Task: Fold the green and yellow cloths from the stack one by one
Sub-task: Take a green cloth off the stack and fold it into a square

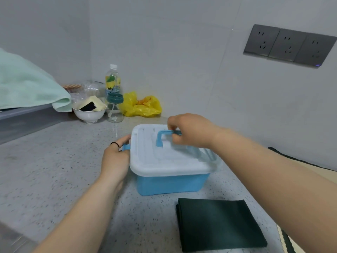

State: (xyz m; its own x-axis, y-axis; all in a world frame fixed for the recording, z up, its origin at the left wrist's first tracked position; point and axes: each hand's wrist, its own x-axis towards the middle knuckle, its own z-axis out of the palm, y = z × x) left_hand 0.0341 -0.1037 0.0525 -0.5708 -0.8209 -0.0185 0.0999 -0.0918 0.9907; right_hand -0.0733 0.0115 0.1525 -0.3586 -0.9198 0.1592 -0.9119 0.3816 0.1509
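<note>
The right hand [189, 132] clamps its fingers round the blue handle [161, 137] atop the storage box [171, 183]; the left hand [114, 157] curls its fingers on the box's 9 o'clock side clip [126, 147]. The folded dark green cloth [218, 223] lies at the box's 5 o'clock

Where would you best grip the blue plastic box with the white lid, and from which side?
Probably the blue arched handle on the white lid, from above: it stands raised, leaving a finger gap. The right hand grips it.
</note>
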